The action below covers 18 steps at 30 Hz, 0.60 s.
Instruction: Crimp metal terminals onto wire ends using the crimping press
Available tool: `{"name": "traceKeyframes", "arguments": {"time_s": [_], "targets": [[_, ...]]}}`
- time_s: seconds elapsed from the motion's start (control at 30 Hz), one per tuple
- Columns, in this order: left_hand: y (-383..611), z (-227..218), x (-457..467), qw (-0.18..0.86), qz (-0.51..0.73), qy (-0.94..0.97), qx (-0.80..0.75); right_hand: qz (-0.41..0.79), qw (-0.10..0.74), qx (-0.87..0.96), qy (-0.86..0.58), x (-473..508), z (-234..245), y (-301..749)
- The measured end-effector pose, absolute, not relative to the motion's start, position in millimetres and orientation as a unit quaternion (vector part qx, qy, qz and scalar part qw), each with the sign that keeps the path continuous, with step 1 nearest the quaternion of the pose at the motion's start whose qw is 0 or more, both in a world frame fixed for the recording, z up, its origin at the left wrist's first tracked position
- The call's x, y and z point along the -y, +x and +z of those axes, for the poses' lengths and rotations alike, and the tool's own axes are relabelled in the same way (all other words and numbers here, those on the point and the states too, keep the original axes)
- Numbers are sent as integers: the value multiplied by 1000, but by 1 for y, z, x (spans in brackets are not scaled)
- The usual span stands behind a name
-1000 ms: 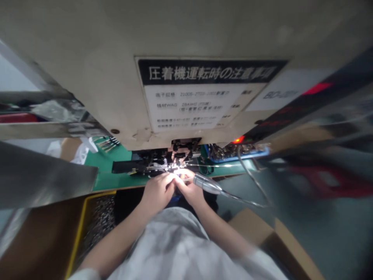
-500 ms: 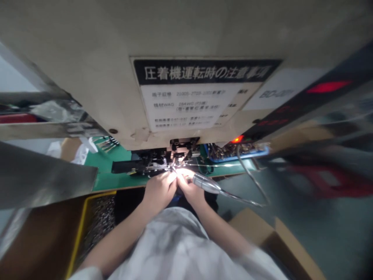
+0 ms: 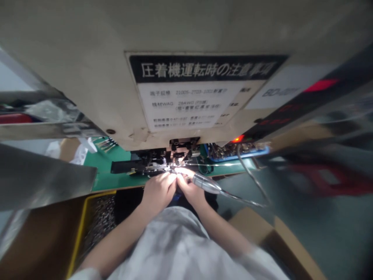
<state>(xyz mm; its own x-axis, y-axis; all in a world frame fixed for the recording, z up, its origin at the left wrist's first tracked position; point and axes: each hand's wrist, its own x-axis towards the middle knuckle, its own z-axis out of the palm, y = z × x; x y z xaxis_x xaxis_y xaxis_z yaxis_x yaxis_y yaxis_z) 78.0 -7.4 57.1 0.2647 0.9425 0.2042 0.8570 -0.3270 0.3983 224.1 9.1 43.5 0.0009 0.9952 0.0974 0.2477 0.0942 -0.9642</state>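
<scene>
My left hand [image 3: 159, 189] and my right hand [image 3: 190, 189] meet fingertip to fingertip just in front of the crimping machine's lit die area [image 3: 178, 157]. Both are closed in a pinch. Whatever lies between the fingertips is too small and too brightly lit to name. A silver lamp head [image 3: 206, 182] on a flexible metal neck [image 3: 244, 200] reaches over my right hand and shines on the fingertips. Left of the die, a strip of small terminals [image 3: 155, 168] runs along a feed track. Above hangs the beige machine body [image 3: 96, 77] with a printed notice [image 3: 186, 105].
A blue tray [image 3: 247, 153] full of small parts stands right of the machine on the green bench [image 3: 113, 181]. Below left is a yellow-rimmed bin [image 3: 78, 229] of small pieces. An open cardboard box [image 3: 250, 225] sits lower right. A grey metal panel [image 3: 46, 175] juts in from the left.
The view has shifted slightly, so the machine notice looks a little larger. My hands stay together at nearly the same spot, fingertips a touch lower and farther from the die.
</scene>
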Motion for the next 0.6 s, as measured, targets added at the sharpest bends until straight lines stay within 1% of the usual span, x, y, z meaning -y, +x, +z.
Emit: {"name": "traceKeyframes", "arguments": {"time_s": [0.37, 0.6], "targets": [[79, 59, 5, 97, 210, 779, -583, 444, 467, 570, -509, -17, 39, 223], [80, 60, 6, 114, 191, 770, -598, 418, 467, 587, -513, -15, 37, 223]]}}
